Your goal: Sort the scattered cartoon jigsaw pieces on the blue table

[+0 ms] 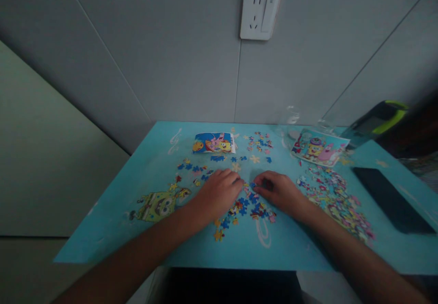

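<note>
My right hand pinches a small blue jigsaw puzzle piece between thumb and fingertips, just above the table. Close beside it, my left hand is curled palm down, its fingertips together over the loose pieces; what they hold, if anything, is hidden. Below both hands lies a loose heap of blue, yellow and red puzzle pieces. Behind the left hand, more blue pieces are scattered. A picture card with a blue ground and cartoon figures lies farther back.
The blue table stands against a grey wall with a socket. At right are a large pile of mixed pieces, a second picture card and a dark phone-like slab. A small piece cluster lies at the back.
</note>
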Demonstrator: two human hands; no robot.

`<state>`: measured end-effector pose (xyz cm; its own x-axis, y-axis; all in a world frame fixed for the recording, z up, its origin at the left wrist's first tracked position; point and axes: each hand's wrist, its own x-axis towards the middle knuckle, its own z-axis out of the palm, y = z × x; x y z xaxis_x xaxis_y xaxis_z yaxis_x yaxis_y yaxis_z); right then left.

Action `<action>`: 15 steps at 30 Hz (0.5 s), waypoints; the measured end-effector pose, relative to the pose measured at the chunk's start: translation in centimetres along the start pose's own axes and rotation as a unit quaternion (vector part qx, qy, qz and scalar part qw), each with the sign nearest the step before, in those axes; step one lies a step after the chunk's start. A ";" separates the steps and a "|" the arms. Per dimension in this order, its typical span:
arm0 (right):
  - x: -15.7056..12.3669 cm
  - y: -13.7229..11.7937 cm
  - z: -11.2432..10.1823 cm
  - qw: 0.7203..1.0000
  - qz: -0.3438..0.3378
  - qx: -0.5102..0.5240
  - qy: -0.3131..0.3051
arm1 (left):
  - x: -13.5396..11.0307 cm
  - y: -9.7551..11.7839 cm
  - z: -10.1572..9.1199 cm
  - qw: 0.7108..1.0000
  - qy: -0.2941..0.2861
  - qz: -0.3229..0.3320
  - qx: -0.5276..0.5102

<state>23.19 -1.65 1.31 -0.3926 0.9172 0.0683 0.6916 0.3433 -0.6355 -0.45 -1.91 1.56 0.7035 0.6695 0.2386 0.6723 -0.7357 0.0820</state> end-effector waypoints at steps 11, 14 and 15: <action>6.8 5.6 -6.3 0.968 0.066 -0.167 0.177 | 0.0 -0.7 0.3 0.996 0.016 0.039 -0.076; 10.7 6.0 -6.5 0.978 0.086 -0.127 0.139 | 0.2 -1.0 0.2 0.995 0.029 0.044 -0.082; 11.9 5.9 -6.1 0.982 0.086 -0.116 0.125 | 0.2 -1.0 0.3 0.995 0.030 0.045 -0.083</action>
<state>26.30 12.48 3.05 -0.1170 0.9766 0.1806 0.8654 0.1895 -0.4638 -0.92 -0.99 1.19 0.7401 0.5968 0.3100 0.5565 -0.8023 0.2158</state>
